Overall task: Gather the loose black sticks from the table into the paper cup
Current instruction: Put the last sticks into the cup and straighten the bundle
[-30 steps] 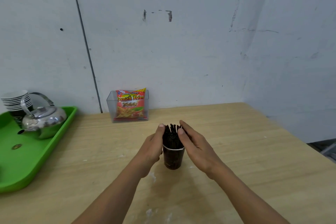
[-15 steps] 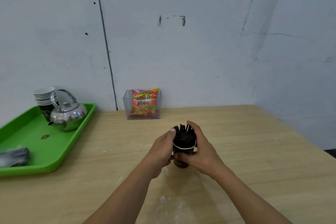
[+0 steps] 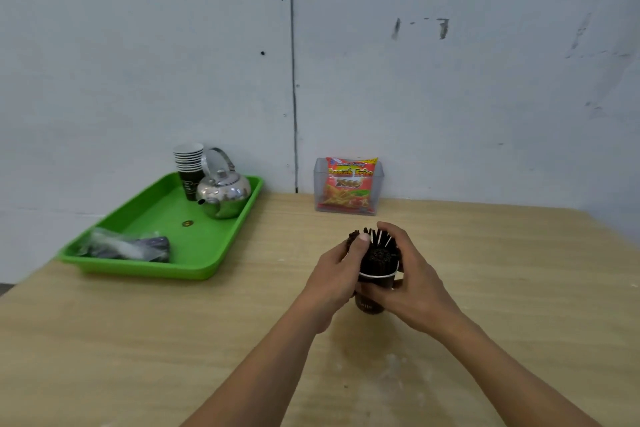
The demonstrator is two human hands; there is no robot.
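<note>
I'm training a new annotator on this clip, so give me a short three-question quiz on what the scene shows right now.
1. True or false: the black sticks lie scattered on the table.
2. Which stands on the green tray beside the stack of cups? A. a metal kettle B. a bottle C. a bowl
3. Fill in: the right hand holds the paper ___.

Key
1. False: they stand bunched in the paper cup, with the left hand thumb on them.
2. A
3. cup
</note>
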